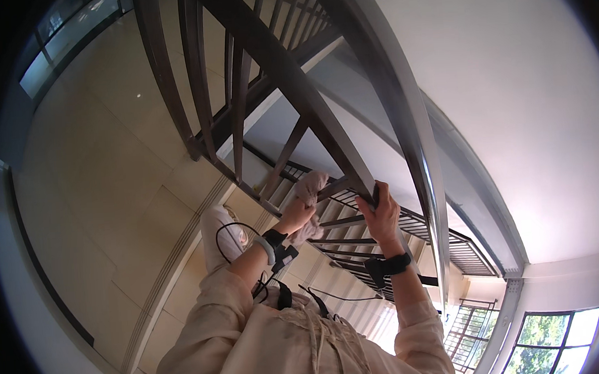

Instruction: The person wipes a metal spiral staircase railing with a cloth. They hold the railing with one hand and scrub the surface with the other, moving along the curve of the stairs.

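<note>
A grayish-pink cloth (311, 187) is bunched in my left hand (298, 214), against a slanted bar of the dark stair railing. Part of the cloth shows above the fingers and part hangs below them. My right hand (382, 217) grips a dark rail (346, 158) of the railing, to the right of the cloth, with the fingers wrapped over its edge. Both wrists wear black straps, and a black cable loops beside my left forearm. A broad, shiny handrail (413, 128) runs past the right side of my right hand.
Beige tiled landing (97, 163) spreads to the left, with a grooved step edge (166, 277) beside my leg. Dark balusters (197, 64) stand ahead. Through the railing, lower stairs (340, 215) show. A white wall (494, 98) rises at the right, with windows (556, 343) at the lower right.
</note>
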{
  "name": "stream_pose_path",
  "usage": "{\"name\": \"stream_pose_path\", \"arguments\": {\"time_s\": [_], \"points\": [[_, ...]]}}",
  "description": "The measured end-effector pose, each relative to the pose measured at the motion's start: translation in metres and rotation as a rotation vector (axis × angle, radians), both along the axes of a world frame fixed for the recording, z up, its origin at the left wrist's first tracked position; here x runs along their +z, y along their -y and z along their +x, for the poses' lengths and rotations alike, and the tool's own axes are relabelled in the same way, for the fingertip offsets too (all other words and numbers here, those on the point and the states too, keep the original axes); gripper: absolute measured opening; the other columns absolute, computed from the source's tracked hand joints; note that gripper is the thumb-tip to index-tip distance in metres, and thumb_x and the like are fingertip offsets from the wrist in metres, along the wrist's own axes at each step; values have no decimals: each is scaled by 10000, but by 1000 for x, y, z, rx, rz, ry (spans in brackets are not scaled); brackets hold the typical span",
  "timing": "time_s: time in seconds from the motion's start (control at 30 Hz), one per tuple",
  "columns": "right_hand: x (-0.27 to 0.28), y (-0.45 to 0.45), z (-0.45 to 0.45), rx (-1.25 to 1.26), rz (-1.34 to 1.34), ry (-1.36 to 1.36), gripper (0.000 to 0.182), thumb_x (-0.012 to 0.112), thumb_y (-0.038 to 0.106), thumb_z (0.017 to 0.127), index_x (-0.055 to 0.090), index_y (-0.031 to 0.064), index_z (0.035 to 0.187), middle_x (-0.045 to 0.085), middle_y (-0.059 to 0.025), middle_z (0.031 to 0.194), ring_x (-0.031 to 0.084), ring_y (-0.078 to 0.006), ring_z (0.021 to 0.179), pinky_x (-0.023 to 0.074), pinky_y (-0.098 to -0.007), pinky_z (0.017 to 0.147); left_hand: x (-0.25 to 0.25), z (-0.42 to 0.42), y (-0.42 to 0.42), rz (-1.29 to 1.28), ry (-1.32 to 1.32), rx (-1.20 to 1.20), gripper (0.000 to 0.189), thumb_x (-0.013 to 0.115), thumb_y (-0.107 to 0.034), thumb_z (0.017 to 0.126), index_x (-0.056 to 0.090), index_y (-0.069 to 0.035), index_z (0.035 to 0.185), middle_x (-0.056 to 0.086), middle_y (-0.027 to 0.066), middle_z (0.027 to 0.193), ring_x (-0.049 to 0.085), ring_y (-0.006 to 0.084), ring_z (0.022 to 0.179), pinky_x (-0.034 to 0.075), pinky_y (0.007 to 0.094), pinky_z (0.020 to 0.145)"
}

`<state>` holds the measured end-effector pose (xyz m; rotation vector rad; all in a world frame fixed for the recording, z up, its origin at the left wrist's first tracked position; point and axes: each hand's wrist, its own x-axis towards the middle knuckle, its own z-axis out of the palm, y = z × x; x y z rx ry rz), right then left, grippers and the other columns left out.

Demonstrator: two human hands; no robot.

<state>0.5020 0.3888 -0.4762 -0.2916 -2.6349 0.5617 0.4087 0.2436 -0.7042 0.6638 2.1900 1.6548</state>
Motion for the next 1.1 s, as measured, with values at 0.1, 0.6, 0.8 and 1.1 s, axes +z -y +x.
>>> {"name": "stream_pose_path", "arguments": {"time_s": [0.1, 0.6, 0.8, 1.1], "points": [[-3, -5, 5, -24, -2, -16, 482, 753, 319, 802, 527, 39, 1123, 642, -155, 844, 640, -358, 734, 485, -416, 634, -13, 0, 6, -146, -56, -125, 240, 630, -239, 788, 651, -5, 835, 644, 249, 984, 551, 400, 1098, 431, 465, 972], [-11, -7, 12, -40, 62, -43, 476, 772, 322, 776, 537, 20, 1059, 573, -137, 704, 589, -321, 612, 455, -395, 559, 5, -15, -4, -7, 14, -220, 439, 711, -185, 722, 616, -17, 1116, 645, 220, 1078, 631, 348, 980, 489, 408, 847], [-14, -9, 15, -71, 85, -26, 470, 769, 326, 776, 534, 17, 1040, 568, -134, 701, 591, -317, 612, 458, -393, 559, 38, -41, -6, -169, 110, -422, 481, 724, -168, 701, 597, 0, 1133, 672, 197, 992, 652, 318, 887, 498, 375, 811], [-10, -11, 20, -92, 98, -53, 456, 769, 313, 768, 542, 11, 1023, 590, -145, 739, 604, -326, 639, 467, -398, 576, 184, -31, -3, 379, 613, -502, 763, 730, -138, 749, 351, -9, 1400, 543, 118, 1263, 504, 195, 1156, 396, 346, 1021]]}}
